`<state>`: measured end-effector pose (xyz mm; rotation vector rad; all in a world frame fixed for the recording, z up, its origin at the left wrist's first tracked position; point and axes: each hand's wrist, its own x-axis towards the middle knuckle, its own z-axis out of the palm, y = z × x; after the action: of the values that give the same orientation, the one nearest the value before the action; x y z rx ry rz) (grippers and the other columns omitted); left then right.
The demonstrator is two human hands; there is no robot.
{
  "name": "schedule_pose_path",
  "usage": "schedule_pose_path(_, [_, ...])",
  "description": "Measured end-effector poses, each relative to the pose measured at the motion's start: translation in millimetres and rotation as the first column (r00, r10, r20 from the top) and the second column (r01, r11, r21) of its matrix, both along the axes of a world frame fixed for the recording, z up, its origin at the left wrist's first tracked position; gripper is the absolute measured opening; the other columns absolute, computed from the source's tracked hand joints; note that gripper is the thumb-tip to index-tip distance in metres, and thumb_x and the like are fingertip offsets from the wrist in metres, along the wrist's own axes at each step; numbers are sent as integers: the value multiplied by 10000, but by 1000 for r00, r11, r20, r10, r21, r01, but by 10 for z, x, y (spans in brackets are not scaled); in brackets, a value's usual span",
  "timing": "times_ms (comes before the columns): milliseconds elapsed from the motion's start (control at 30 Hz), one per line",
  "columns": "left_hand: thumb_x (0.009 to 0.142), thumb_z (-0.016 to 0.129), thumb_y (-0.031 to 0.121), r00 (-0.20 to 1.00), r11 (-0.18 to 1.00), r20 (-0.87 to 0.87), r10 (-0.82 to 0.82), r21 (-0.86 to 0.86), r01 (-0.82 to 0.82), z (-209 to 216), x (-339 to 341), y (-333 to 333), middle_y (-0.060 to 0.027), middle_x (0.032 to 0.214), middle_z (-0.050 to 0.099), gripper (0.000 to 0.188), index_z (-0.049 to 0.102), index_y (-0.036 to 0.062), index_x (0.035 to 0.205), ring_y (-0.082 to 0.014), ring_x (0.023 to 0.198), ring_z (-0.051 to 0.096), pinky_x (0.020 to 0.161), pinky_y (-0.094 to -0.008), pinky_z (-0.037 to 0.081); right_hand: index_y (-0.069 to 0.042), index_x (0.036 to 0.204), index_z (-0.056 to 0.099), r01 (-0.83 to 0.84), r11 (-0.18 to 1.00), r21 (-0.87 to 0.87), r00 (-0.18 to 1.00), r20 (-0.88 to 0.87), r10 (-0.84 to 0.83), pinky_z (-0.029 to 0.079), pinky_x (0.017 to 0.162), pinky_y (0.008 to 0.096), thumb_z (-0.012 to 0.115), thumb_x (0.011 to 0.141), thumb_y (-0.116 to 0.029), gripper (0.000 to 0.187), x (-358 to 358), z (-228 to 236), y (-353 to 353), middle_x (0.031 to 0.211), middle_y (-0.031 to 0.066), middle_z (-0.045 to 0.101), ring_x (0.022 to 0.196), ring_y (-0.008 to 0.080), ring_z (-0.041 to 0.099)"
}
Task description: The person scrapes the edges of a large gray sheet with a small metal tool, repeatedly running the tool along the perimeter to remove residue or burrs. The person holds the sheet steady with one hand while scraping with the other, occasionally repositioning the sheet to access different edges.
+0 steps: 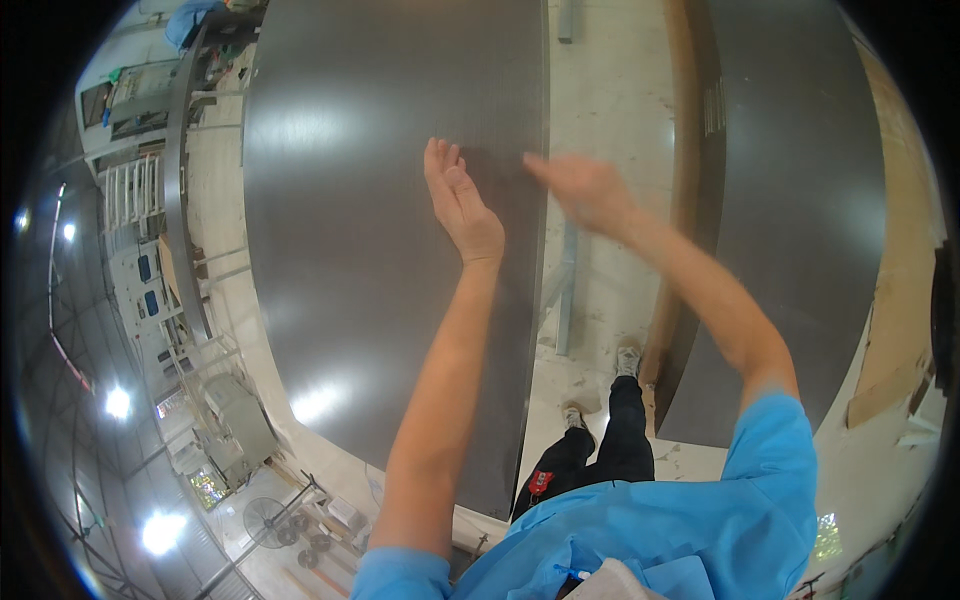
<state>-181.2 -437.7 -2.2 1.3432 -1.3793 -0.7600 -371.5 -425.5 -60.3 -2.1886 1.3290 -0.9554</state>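
Note:
My left hand (465,212) is over a large dark grey board (370,280), turned edge-on with its fingers stretched out and nothing in it. Whether it touches the board's smooth surface I cannot tell. My right hand (588,192) is just past the board's right edge. It is smeared by motion, with one finger pointing left toward the board and the others seemingly curled; whether it holds anything does not show.
A stack of similar dark boards (800,200) stands to the right, beyond a strip of pale floor (620,100). Metal support legs (567,290) show beside the near board. Machinery (228,410), a fan (265,520) and racks (132,192) are on the left.

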Motion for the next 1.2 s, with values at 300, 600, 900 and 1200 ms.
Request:
schedule_pose_path(300, [1200,346,401,974,1000,-227,11,14,-8,4,98,-49,-287,1642,324,650,226,-54,1649,-399,1509,435,1291,-489,387,-130,1280,746,206,957,-205,976,-22,-215,619,794,447,622,967,-84,340,-179,246,-1097,1058,81,770,981,337,745])
schedule_pose_path(600, [1203,319,416,897,990,-435,-75,74,119,-37,273,-126,-325,1632,326,649,210,-35,1657,-407,1548,394,1320,-465,361,-44,1361,668,-85,986,-141,996,-13,84,598,662,364,640,924,-42,437,301,127,888,887,69,672,827,235,704])
schedule_pose_path(900, [1205,330,358,940,990,-330,-84,83,118,12,204,-125,-318,1592,407,592,319,-70,1614,-391,1515,448,1310,-456,370,-87,1433,635,-293,943,-155,956,-27,293,626,729,391,638,980,-96,453,165,90,1045,957,92,721,867,252,737])
schedule_pose_path(1200, [1199,355,379,977,992,-204,-64,91,84,27,160,-102,-285,1554,458,604,381,-92,1578,-368,1479,489,1289,-457,397,-40,1159,778,517,847,-126,833,302,-464,559,791,464,694,1029,-265,273,-664,-142,-2468,945,223,756,900,399,745])
